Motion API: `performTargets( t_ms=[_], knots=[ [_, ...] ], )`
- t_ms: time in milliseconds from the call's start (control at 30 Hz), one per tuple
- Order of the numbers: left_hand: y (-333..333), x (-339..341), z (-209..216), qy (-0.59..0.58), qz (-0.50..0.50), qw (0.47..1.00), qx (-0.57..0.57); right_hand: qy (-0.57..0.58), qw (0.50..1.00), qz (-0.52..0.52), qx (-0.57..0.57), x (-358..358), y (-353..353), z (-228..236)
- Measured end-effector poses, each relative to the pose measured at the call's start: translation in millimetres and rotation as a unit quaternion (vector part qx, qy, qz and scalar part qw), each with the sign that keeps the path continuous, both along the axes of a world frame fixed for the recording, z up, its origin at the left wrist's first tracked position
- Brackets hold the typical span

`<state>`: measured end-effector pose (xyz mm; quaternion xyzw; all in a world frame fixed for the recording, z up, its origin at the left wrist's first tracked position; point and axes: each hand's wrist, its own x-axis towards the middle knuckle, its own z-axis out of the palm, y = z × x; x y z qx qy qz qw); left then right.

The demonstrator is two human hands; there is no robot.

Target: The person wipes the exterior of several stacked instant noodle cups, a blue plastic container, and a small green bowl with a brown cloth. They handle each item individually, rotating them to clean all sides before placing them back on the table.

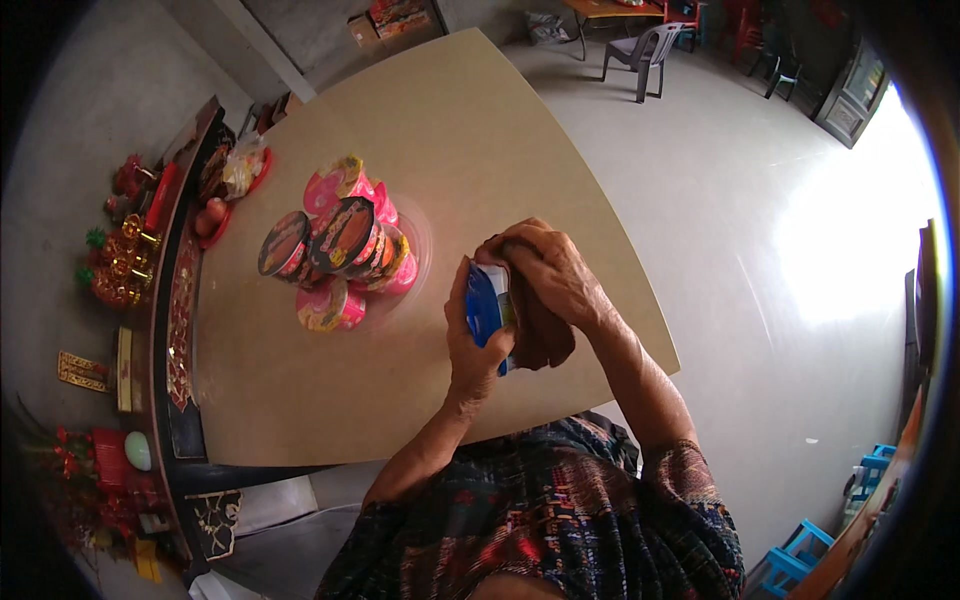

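Observation:
Held in my left hand is a blue packet with a white and greenish side, tilted above the table's near right part. My fingers lie along its left side and the thumb presses its near end. My right hand is closed on a brown cloth, which hangs down against the packet's right side. To the left of my hands, several cup-noodle tubs, pink ones and black-lidded ones, are piled on a clear round tray. The packet's right side is partly hidden by the cloth and my fingers.
The tan table has a dark ledge along its left, with red and gold ornaments. Red dishes with round fruit and a bag stand at that edge. Beyond lie a grey chair and, lower right, blue stools.

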<state>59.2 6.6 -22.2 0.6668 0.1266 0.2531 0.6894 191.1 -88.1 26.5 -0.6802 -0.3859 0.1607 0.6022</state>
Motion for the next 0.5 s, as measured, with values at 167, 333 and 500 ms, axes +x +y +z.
performTargets(
  t_ms=[167, 333, 500],
  knots=[
    [7, 11, 6, -0.019, 0.120, 0.993, -0.002, 0.066, 0.992, -0.097, 0.050, -48, -3, -23],
    [5, 7, 3, -0.029, 0.069, 0.997, -0.011, -0.032, 0.987, -0.152, 0.041, -78, -17, -39],
    [-1, 3, 23, -0.007, 0.016, 0.998, -0.065, -0.028, 0.990, -0.136, -0.016, -62, -33, -24]
  ],
)
